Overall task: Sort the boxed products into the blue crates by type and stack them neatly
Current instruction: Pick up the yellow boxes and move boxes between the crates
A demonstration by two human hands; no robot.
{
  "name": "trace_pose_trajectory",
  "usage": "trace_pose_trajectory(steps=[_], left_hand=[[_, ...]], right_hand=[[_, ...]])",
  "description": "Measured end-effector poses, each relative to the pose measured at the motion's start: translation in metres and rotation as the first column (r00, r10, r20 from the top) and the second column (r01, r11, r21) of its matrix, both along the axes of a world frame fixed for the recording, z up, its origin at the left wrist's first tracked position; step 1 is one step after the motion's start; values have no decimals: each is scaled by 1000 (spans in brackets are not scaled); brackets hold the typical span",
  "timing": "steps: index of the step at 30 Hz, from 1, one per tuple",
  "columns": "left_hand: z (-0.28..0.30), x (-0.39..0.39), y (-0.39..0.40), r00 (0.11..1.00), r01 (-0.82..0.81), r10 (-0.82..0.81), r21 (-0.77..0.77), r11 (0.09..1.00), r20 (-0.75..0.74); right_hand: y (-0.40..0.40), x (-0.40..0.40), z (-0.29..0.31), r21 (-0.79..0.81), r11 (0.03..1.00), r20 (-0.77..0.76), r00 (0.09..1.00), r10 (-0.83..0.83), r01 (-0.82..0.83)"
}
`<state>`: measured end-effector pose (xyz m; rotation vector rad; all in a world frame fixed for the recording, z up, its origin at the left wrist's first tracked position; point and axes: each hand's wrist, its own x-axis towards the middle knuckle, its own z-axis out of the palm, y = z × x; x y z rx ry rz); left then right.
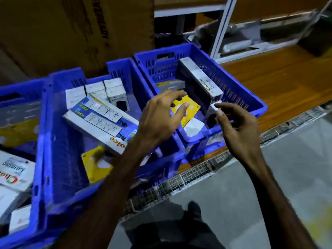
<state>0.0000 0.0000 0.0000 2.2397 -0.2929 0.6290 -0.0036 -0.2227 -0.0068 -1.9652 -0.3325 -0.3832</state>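
Observation:
Three blue crates stand side by side on a wooden shelf. The right crate (239,90) holds a long white box (201,79) leaning on its far wall, a yellow pack (186,112) and a small white box (193,126). The middle crate (59,141) holds long blue-and-white boxes (102,121), several small white boxes (106,88) and a yellow pack (93,162). My left hand (161,119) hovers with fingers spread over the right crate's near-left corner, holding nothing. My right hand (239,130) pinches a small white box (214,106) between thumb and forefinger over the right crate.
The left crate (19,105) holds white boxes with red lettering (12,175). Large cardboard cartons (71,29) stand behind the crates. A wire-mesh strip (197,169) runs along the wooden shelf (278,78). Grey floor and my dark shoe (194,211) lie below.

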Motion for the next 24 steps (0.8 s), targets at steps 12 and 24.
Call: trace_pose_trajectory(steps=[12, 24], left_hand=[[-18, 151, 16, 893, -90, 263, 427, 900, -364], [-50, 236, 21, 590, 133, 430, 608, 783, -683]], right_hand=[[-18, 179, -22, -519, 730, -278, 895, 349, -446], [47, 271, -52, -798, 28, -509, 698, 503, -602]])
